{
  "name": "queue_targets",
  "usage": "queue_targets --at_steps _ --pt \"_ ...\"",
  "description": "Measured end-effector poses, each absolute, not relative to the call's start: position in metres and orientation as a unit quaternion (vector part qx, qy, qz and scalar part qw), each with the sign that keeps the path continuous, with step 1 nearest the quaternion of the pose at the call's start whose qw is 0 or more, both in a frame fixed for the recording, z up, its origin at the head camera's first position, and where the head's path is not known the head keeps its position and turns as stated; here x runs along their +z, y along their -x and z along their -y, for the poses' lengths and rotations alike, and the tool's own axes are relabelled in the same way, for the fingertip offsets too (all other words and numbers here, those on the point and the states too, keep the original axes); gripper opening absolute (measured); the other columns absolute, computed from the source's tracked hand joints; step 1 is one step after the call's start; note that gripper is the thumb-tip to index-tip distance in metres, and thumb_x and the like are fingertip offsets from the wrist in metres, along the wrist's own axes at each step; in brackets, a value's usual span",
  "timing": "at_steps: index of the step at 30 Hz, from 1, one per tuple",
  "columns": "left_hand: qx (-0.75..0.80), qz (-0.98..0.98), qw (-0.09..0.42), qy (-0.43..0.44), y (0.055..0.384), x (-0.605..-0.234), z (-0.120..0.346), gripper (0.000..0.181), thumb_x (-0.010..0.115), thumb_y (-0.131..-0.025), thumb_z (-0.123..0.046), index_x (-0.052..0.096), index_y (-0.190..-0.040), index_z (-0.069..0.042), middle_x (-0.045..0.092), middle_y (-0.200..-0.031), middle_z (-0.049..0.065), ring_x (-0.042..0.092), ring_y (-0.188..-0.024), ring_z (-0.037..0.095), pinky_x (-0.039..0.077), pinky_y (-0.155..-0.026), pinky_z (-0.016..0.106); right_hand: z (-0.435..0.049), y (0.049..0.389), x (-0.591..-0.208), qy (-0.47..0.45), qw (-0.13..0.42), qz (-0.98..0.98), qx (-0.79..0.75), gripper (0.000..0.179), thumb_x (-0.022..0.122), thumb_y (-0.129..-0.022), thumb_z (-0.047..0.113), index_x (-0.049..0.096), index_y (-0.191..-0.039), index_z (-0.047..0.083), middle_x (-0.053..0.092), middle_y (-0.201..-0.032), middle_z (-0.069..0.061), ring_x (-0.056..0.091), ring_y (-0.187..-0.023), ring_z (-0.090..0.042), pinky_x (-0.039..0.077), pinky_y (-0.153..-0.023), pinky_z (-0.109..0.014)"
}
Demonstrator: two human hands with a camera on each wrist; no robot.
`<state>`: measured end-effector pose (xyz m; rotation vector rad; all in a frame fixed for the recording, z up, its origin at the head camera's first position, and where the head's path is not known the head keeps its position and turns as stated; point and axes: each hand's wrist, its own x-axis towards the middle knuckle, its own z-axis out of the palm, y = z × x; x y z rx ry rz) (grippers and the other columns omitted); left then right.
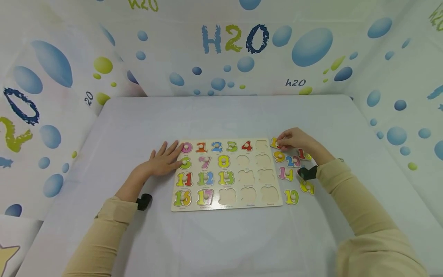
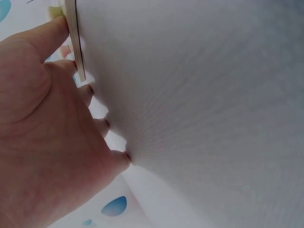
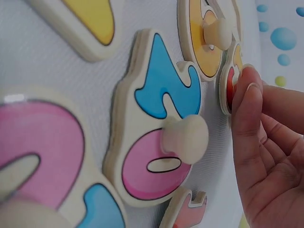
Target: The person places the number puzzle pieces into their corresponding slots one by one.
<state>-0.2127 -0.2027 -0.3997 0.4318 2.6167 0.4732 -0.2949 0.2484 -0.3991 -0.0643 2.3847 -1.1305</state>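
A wooden number puzzle board (image 1: 227,196) lies on the white table, with several knobbed digits seated in its recesses. My left hand (image 1: 162,159) rests spread on its left edge; in the left wrist view the thumb touches the board's side (image 2: 73,38). Beyond the board's upper right corner, my right hand (image 1: 295,139) pinches a yellow-and-red number piece (image 1: 274,142) with thumb and forefinger. Its knob is hidden behind the fingertips. Close by lie a yellow 9 piece (image 1: 278,156) and a blue-and-pink 20 piece (image 3: 166,95).
Right of the board lie further loose pieces: a pink-and-yellow 14 (image 1: 285,174), a 19 (image 1: 292,197), a yellow piece (image 1: 307,187) and a partly covered red one (image 1: 302,154). Several recesses on the board's right side are bare. A printed curtain (image 1: 187,50) stands behind the table.
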Motion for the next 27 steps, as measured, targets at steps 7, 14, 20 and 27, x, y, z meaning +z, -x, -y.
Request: queue_targets --at_steps 7,14,20,27 --pt "0.177 -0.946 0.221 -0.16 0.213 -0.402 0.204 0.069 0.041 -0.099 -0.04 0.009 -0.15 -0.008 -0.003 -0.154 0.017 -0.015 -0.135 0.04 -0.011 -0.1 0.062 -0.245 0.291 -0.389 0.041 0.238 -0.867 -0.435 0.028 0.06 -0.093 0.013 0.056 -0.109 -0.009 0.064 -0.082 -0.006 0.059 -0.069 -0.012 0.05 -0.068 -0.024" --pt "0.186 -0.944 0.217 -0.162 0.212 -0.401 0.205 0.068 0.042 -0.099 -0.039 0.01 -0.15 -0.007 -0.002 -0.154 0.017 -0.015 -0.136 0.04 -0.009 -0.1 0.062 -0.22 0.276 -0.378 0.122 0.269 -0.855 -0.427 0.023 0.06 -0.093 0.014 0.059 -0.104 -0.007 0.062 -0.077 -0.008 0.058 -0.069 -0.017 0.051 -0.069 -0.029" --pt "0.179 -0.945 0.222 -0.16 0.214 -0.402 0.205 0.068 0.042 -0.099 -0.039 0.009 -0.15 -0.008 -0.003 -0.154 0.017 -0.015 -0.135 0.04 -0.01 -0.1 0.062 -0.203 0.263 -0.38 0.168 0.295 -0.841 -0.422 0.017 0.06 -0.093 0.01 0.061 -0.099 -0.006 0.061 -0.072 -0.008 0.058 -0.065 -0.02 0.05 -0.063 -0.032" --pt "0.174 -0.945 0.225 -0.161 0.214 -0.401 0.204 0.067 0.04 -0.1 -0.039 0.009 -0.15 -0.007 -0.004 -0.154 0.017 -0.016 -0.135 0.04 -0.01 -0.1 0.062 -0.201 0.248 -0.388 0.179 0.327 -0.825 -0.426 0.012 0.06 -0.091 0.005 0.062 -0.096 -0.006 0.063 -0.072 -0.008 0.059 -0.062 -0.017 0.051 -0.061 -0.028"
